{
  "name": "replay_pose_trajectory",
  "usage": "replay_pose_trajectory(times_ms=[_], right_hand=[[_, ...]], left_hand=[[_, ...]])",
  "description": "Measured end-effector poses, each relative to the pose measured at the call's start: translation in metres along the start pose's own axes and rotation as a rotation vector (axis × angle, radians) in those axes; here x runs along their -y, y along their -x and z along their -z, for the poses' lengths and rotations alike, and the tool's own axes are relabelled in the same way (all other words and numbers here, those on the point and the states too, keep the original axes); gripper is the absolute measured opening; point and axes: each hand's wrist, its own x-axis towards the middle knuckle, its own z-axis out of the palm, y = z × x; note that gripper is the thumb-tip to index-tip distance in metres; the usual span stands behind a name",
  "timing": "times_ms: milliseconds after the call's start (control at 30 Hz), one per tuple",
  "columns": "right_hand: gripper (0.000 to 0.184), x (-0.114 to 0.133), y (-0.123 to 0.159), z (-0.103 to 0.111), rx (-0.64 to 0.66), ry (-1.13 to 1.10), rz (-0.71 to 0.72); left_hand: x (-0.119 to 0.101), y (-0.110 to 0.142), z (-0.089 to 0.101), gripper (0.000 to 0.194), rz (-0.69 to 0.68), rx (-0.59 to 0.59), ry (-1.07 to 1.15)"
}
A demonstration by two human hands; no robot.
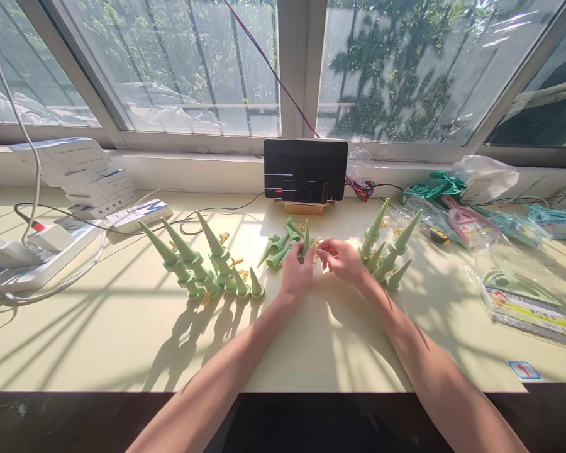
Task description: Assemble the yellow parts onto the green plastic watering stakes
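Note:
My left hand (296,272) is closed around a green cone-shaped spike (306,240) that points up. My right hand (342,259) pinches a small yellow piece (317,249) right next to the spike's base. A loose pile of green spikes (279,246) and small yellow pieces lies just behind my hands. Several spikes stand upright in a row at the left (202,267). Another upright group stands at the right (387,251), close to my right wrist.
A dark screen with a phone (304,191) leaning on it stands at the back centre. A white power strip (38,251), cables and papers (85,173) lie left. Plastic bags with packaged items (528,302) lie right. The desk's front edge (122,391) runs across the bottom.

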Motion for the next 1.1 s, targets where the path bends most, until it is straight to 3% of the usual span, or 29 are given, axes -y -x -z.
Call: replay_pose_trajectory(times_ms=[433,733,1100], right_hand=[[0.020,0.0042,0.0022,-0.0009,-0.036,0.082,0.004],[0.022,0.0048,0.0029,0.0007,-0.080,0.095,0.049],[0.019,0.0079,0.0036,-0.0004,-0.042,0.110,-0.022]], left_hand=[[0.0018,-0.0008,-0.0013,0.022,-0.028,-0.050,0.022],[-0.0040,0.0022,-0.0022,0.023,0.015,0.002,0.013],[0.0018,0.0014,-0.0020,0.027,-0.020,-0.025,-0.004]])
